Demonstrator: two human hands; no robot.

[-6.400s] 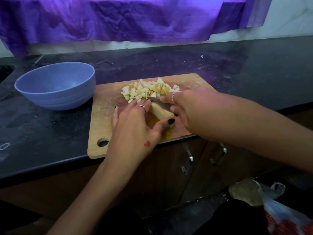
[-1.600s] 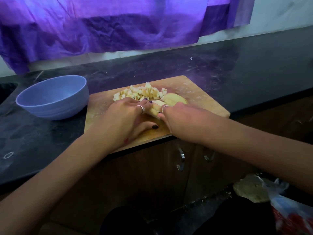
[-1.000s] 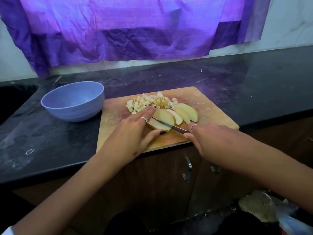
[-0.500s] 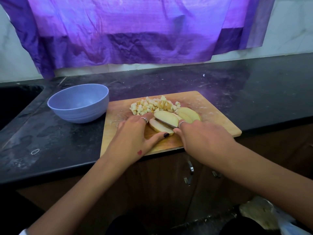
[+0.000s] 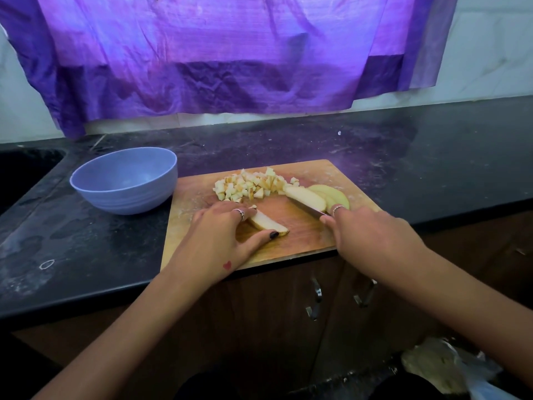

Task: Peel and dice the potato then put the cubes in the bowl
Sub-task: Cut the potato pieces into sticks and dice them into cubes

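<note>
Your left hand (image 5: 222,232) is down on the cutting board (image 5: 300,241), fingers and thumb pinching one potato slice (image 5: 266,222) that lies flat near the middle of the board. Your right hand (image 5: 372,238) is curled round the knife (image 5: 305,209) handle, and the blade runs up and left from it, its tip touching the stack of slices (image 5: 317,197) at the board's right side. I count three overlapping slices in that stack, maybe one more tucked underneath, can't tell for sure. So that's four slices showing, counting the one under your left hand.

Toward the far edge of the board sits one pile of potato cubes (image 5: 251,184), way too many and too jumbled to count, just left of the stack and touching it. One blue bowl (image 5: 125,180) stands on the dark surface (image 5: 86,249) just beside the board's left edge, and no cubes show inside it.

You've got one ring on each hand as far as I can see, and a small red heart mark (image 5: 227,265) near your left wrist. A purple cloth (image 5: 216,53) hangs on the far wall. Two cabinet handles (image 5: 315,301) show below the surface.
</note>
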